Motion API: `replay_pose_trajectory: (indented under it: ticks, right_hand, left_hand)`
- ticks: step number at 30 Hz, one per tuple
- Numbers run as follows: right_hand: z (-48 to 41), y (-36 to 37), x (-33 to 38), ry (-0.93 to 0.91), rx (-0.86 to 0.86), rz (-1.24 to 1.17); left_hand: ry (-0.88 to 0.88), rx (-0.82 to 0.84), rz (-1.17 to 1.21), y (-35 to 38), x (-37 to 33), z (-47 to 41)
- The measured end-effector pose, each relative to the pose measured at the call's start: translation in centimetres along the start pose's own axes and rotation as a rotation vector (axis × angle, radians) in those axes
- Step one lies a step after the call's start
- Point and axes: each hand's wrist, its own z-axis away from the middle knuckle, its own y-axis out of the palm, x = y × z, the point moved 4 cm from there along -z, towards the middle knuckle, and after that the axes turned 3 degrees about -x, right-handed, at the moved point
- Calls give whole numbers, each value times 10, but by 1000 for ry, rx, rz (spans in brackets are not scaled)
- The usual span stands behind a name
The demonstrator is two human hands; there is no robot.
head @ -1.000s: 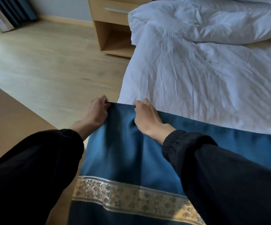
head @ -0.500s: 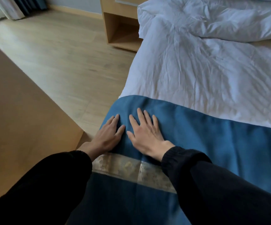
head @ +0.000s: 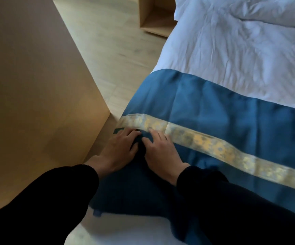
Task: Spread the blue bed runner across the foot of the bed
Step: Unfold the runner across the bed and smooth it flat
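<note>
The blue bed runner (head: 222, 110), with a gold patterned band (head: 214, 144) along its length, lies across the foot of the white bed (head: 240, 55). Its left end drapes over the bed's corner. My left hand (head: 120, 149) and my right hand (head: 159, 151) rest side by side, palms down, on the runner's near part just below the gold band, fingers spread and flat on the cloth. A dark fold of runner sits between them. Both black sleeves cover the runner's near edge.
A brown wooden desk or cabinet top (head: 28, 85) fills the left side, close to the bed's corner. Light wood floor (head: 107, 41) runs between it and the bed. A wooden nightstand (head: 153, 18) stands at the back. A rumpled white duvet (head: 258, 9) lies at the top right.
My hands have slid back toward me across the runner, from above the gold band to just below it. The view has shifted left and down, and more of the runner shows.
</note>
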Motion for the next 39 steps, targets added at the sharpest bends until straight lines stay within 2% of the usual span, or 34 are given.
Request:
replay_pose_trajectory:
  ticks: [2,5,9,12,16,19,21,23,27,29,31,35,39]
  right_hand:
    - [27,-1,21,-69,-23,-1]
    - [67,10,54,-165,43,47]
    - [104,29,80,-159,145,126]
    - [122,31,87,-110,95,213]
    - [131,28,101,-156,-82,317]
    - [126,28,103,-111,-109,356]
    - [118,27,112,-85,-116,328]
    - [107,29,132,-94,-125,223]
    - [94,43,171,-114,-32,79]
    - [97,54,171,-71,61,28]
    - [106,53,164,-67,54,64]
    - [134,41,133,-27,-3,171]
    - [159,32,89,63,-64,326]
  left_hand:
    - [25,-13,-21,0,-1,30]
    - [120,79,-47,6,2,78]
    - [213,149,-145,15,13,133]
    - [268,152,-271,23,15,160]
    - [307,17,-323,25,7,159]
    - [402,-156,-319,21,6,153]
    - [456,-212,-334,16,18,154]
    - [443,-184,-387,8,40,156]
    - [259,-2,-478,4,85,164]
    - [200,55,-487,12,86,169]
    - [181,48,-459,19,71,170]
    - [332,-58,-305,30,15,168]
    - [385,23,-341,44,-11,161]
